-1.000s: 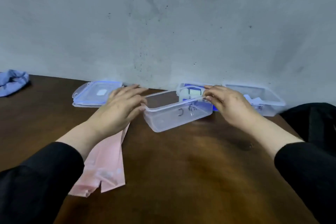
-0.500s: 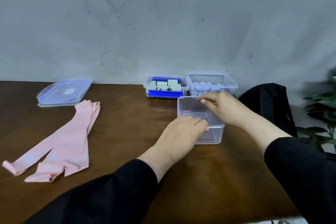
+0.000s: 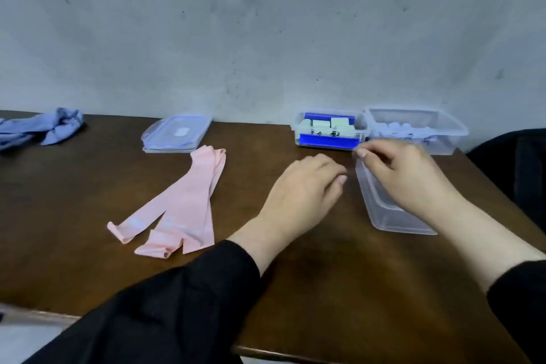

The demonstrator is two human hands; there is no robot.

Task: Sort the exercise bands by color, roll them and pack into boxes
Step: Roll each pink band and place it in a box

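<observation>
The right hand pinches the rim of the clear box; just left of the box, the left hand hovers, fingers loosely curled, holding nothing.

The left hand, which half a second ago rests on the near rim of the empty clear box, is now off it and hovers just left of the box with fingers loosely curled. The right hand stays on the box, now pinching its far left corner. The box sits turned, lengthwise toward the person.
</observation>
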